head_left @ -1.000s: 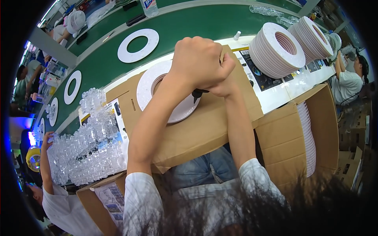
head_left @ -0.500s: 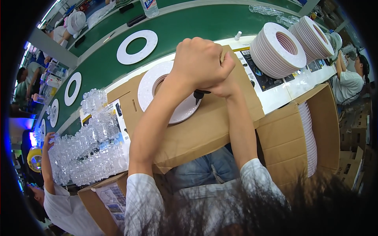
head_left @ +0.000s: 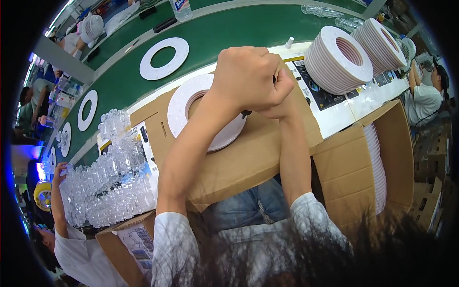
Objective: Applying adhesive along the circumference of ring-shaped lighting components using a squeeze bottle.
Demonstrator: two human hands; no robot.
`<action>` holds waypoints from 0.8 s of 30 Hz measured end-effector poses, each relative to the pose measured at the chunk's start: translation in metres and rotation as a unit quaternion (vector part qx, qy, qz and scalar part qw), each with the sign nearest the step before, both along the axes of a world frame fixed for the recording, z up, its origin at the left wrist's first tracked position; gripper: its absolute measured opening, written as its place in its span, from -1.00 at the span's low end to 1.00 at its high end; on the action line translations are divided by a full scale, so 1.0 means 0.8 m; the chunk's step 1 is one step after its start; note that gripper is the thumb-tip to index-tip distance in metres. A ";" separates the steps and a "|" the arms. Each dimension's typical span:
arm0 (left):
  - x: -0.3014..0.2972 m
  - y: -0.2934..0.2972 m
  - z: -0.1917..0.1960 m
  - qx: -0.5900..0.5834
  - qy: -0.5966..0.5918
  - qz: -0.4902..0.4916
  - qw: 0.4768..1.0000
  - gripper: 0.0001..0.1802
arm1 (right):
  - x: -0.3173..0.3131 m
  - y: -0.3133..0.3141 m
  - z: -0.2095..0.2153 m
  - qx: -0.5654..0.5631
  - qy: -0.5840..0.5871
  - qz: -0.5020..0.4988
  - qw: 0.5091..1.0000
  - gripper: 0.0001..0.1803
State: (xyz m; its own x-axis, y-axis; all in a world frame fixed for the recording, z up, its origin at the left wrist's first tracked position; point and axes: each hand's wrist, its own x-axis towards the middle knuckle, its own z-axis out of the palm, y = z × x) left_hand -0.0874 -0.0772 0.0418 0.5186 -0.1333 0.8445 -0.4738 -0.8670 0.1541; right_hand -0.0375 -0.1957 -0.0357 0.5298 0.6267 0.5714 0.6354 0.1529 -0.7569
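Observation:
My left hand [head_left: 251, 79] is closed in a fist at the middle of the view. Below and partly behind it, my right hand [head_left: 277, 109] is closed too, its fingers largely covered by the left. A dark, narrow tip [head_left: 246, 114] pokes out beside the hands, over a white ring [head_left: 184, 109]. Another dark bit shows by the left fingers; the rest of the held thing is hidden. The ring lies flat on a brown cardboard sheet [head_left: 229, 172], with a brownish inner edge around its hole.
Stacked white rings [head_left: 330, 71] stand at the right, above an open carton [head_left: 342, 177]. Many clear plastic pieces [head_left: 112, 167] crowd the left. More white rings [head_left: 165, 58] lie along the green conveyor [head_left: 229, 31]. A co-worker's hand [head_left: 60, 172] reaches in at the far left.
My joined hands have shifted slightly right, and the left fist has turned a little. Less of the dark tip shows below them. The ring on the cardboard has hardly moved.

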 end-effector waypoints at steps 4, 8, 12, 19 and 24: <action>0.003 -0.005 0.000 -0.007 0.000 -0.010 1.000 -0.80 | 0.003 -0.004 -0.002 -0.013 0.015 0.017 1.000 -0.26; 0.002 -0.003 -0.002 -0.010 -0.002 -0.007 1.000 -0.80 | -0.001 -0.001 -0.004 0.032 0.047 0.033 0.998 -0.28; 0.005 -0.011 -0.003 -0.015 0.007 -0.009 1.000 -0.80 | 0.017 -0.003 -0.023 -0.024 0.047 0.040 0.998 -0.30; 0.001 -0.005 0.008 -0.008 0.029 -0.016 0.999 -0.78 | -0.005 0.001 0.019 0.076 0.014 0.031 0.996 -0.34; -0.012 0.026 0.021 0.017 0.066 -0.076 0.995 -0.80 | -0.016 0.002 0.028 -0.009 0.160 0.097 0.982 -0.51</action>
State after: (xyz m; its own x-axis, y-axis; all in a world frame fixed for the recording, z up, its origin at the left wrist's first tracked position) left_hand -0.0968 -0.0563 0.0587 0.5967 -0.2455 0.7640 -0.5769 -0.7929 0.1959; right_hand -0.0502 -0.1940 -0.0130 0.5494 0.7420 0.3841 0.3252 0.2336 -0.9164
